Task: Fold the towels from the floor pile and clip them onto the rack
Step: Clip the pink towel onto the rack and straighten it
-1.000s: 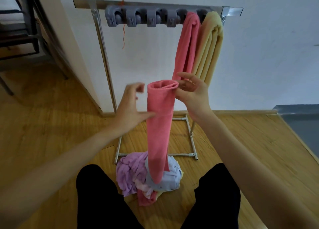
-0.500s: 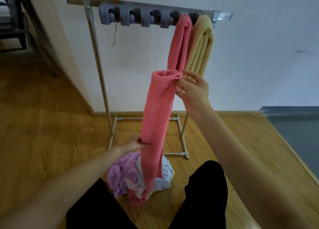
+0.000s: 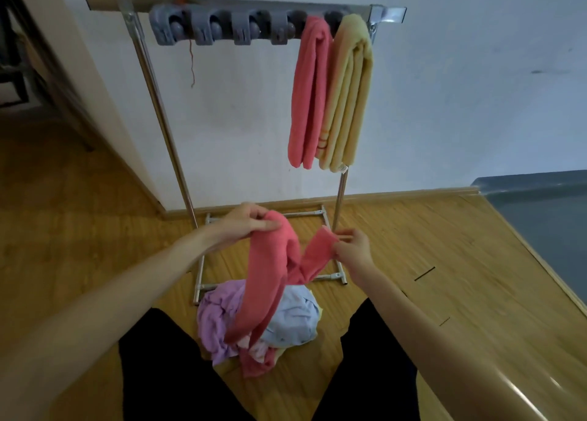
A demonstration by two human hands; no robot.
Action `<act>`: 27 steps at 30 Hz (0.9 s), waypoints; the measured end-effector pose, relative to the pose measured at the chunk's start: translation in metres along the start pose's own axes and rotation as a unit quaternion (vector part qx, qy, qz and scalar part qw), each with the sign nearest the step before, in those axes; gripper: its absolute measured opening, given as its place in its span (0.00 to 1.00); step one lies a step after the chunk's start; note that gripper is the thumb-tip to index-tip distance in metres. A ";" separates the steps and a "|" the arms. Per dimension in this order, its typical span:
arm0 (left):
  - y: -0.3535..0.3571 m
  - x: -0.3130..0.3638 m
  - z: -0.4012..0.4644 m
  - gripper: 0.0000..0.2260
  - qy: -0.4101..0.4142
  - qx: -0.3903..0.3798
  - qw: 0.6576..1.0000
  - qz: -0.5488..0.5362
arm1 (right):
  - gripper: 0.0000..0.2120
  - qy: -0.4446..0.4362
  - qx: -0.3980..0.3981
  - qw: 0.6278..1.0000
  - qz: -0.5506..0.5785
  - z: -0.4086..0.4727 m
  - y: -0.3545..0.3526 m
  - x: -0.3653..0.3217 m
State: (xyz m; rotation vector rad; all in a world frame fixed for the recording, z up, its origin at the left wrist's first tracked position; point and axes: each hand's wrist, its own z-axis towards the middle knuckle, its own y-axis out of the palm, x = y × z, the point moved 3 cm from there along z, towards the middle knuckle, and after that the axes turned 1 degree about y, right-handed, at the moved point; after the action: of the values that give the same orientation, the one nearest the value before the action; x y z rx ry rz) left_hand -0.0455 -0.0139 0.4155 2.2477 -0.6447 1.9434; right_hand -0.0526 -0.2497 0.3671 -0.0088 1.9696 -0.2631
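While the person stands over the pile, the scene reads from largest thing to smallest:

Floor [image 3: 397, 230]: wooden boards run from the white wall toward the camera, with a grey strip at the far right.

Rack [image 3: 152, 81]: a metal frame stands against the wall, its top bar high in the view and its base rails flat on the floor.

Legs [image 3: 165, 373]: two dark trouser legs stand on either side of the pile at the bottom of the view.

Yellow towel [image 3: 346, 96]: folded, it hangs from the right end of the top bar, touching its pink neighbour.

Hung pink towel [image 3: 309, 96]: folded, it hangs just left of the yellow one.

Held pink towel [image 3: 270, 271]: it drapes between both hands over the pile, its long end trailing down onto the heap.

Floor pile [image 3: 219, 322]: crumpled lilac, pale blue and pink cloths lie just in front of the rack's base.

Clips [image 3: 203, 28]: a row of grey clips sits on the top bar; those left of the hung towels hold nothing.

Left hand [image 3: 246, 227]: fingers curl round the bunched upper fold of the held pink towel.

Right hand [image 3: 354, 247]: fingertips pinch the towel's short end, lower than and well apart from the left.

Thread [image 3: 191, 62]: a thin red strand dangles below the clips.
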 end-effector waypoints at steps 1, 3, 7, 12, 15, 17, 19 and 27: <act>0.002 0.013 -0.001 0.10 0.011 -0.026 0.999 0.019 | 0.17 0.008 -0.024 0.999 -0.033 0.002 0.002 0.009; 0.005 0.035 -0.003 0.10 0.026 -0.069 0.996 0.059 | 0.18 -0.025 -0.051 0.990 -0.126 0.004 0.007 0.013; 0.018 0.068 -0.009 0.06 0.034 -0.154 0.977 0.141 | 0.14 -0.207 -0.129 0.962 -0.123 -0.012 0.016 -0.023; 0.024 0.076 -0.010 0.06 0.028 -0.182 0.967 0.174 | 0.21 -0.111 -0.401 0.909 0.032 -0.034 0.032 -0.051; 0.023 0.073 -0.010 0.05 0.019 -0.174 0.967 0.183 | 0.22 -0.092 -0.445 0.890 0.032 -0.033 0.031 -0.048; 0.022 0.069 -0.012 0.05 0.014 -0.174 0.969 0.176 | 0.13 -0.108 -0.444 0.889 0.019 -0.032 0.025 -0.048; 0.020 0.067 -0.013 0.04 0.009 -0.171 0.969 0.176 | 0.09 -0.133 -0.444 0.886 -0.002 -0.031 0.018 -0.051; -0.001 0.053 -0.018 0.09 0.005 -0.110 0.981 0.160 | 0.09 -0.136 -0.384 0.913 -0.005 -0.010 -0.020 -0.057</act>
State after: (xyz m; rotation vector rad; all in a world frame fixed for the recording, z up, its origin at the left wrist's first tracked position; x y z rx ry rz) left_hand -0.0570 -0.0199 0.4700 2.1017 -1.2218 1.8957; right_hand -0.0412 -0.2602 0.4265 -0.5355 1.6791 0.4975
